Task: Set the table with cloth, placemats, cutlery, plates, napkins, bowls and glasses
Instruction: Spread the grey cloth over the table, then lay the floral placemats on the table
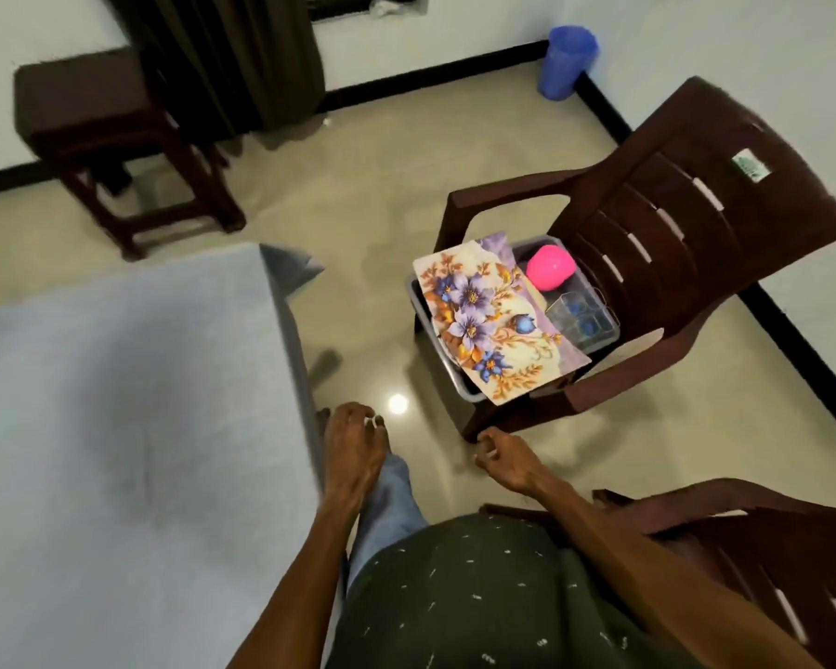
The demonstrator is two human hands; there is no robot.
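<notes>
Both hands hang empty between table and chair: the left hand (353, 441) curls loosely just beside the hanging edge of the cloth (117, 403), touching it or not is hard to tell through the blur, and the right hand (507, 458) is half-curled in the air, gripping nothing. The grey cloth already covers the table at the left, so that step looks done. The placemats (488, 316), floral, lie on top of a grey tub (457, 386) on the brown chair (672, 243) to the right, with glasses (582, 316) and something pink (550, 268) beside them. The next move likely calls for stepping right and lifting the mats.
</notes>
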